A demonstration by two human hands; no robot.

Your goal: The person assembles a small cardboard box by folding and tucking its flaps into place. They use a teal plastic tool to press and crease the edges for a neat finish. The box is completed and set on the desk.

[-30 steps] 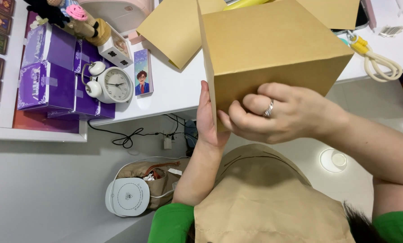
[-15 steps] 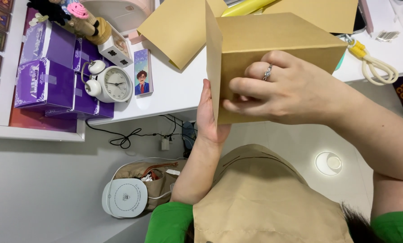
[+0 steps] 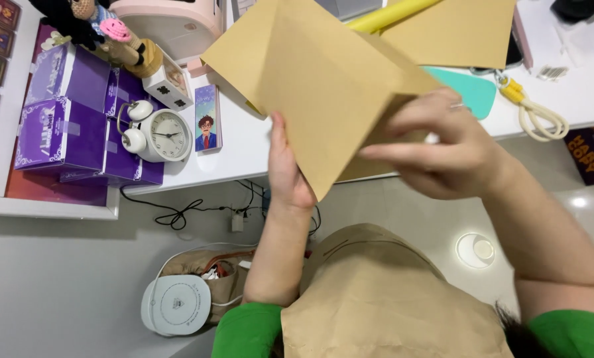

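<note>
A brown cardboard box (image 3: pixel 323 86) with open flaps is held up over the white desk (image 3: pixel 244 149), tilted with one corner pointing down toward me. My left hand (image 3: pixel 287 169) presses flat against its left side. My right hand (image 3: pixel 436 149), a ring on one finger, grips the box's lower right edge from the front. A yellow roll (image 3: pixel 386 14) shows behind the box's top.
On the desk's left stand purple boxes (image 3: pixel 61 126), a white twin-bell alarm clock (image 3: pixel 158 132), a small picture card (image 3: pixel 207 119), knitted dolls (image 3: pixel 101 26). A teal case (image 3: pixel 466 89) and yellow cord (image 3: pixel 535 113) lie at right. Below are cables (image 3: pixel 178 212), a bag (image 3: pixel 211 275), a round white device (image 3: pixel 176 305).
The box has been turned and tipped, so a corner now points down instead of a flat face. My right hand shifted from the front face to the lower right edge.
</note>
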